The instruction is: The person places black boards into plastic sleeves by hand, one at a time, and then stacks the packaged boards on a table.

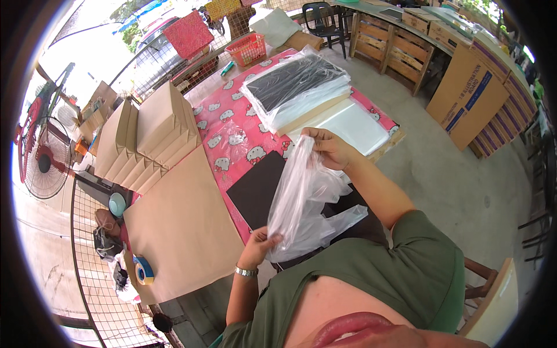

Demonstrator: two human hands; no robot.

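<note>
A clear plastic bag (299, 200) hangs stretched between my two hands in front of my chest. My left hand (260, 245) is closed on its lower end, near the table's front edge. Higher up and to the right, my right hand (329, 149) pinches the opposite end. The bag's loose part droops in folds toward my lap. Under and behind it lies a black board (254, 188) on the table's pink patterned cover (255, 155). Beyond my right hand is a stack of clear plastic sheets (354, 124), beside a plastic-wrapped black board pile (299, 81).
Brown paper (185, 232) covers the table's left side, with folded brown packages (165, 124) stacked behind. A tape roll (143, 270) sits at the left corner. Farther off are a red basket (246, 49), a standing fan (46, 162), a chair (325, 23) and large cartons (470, 93).
</note>
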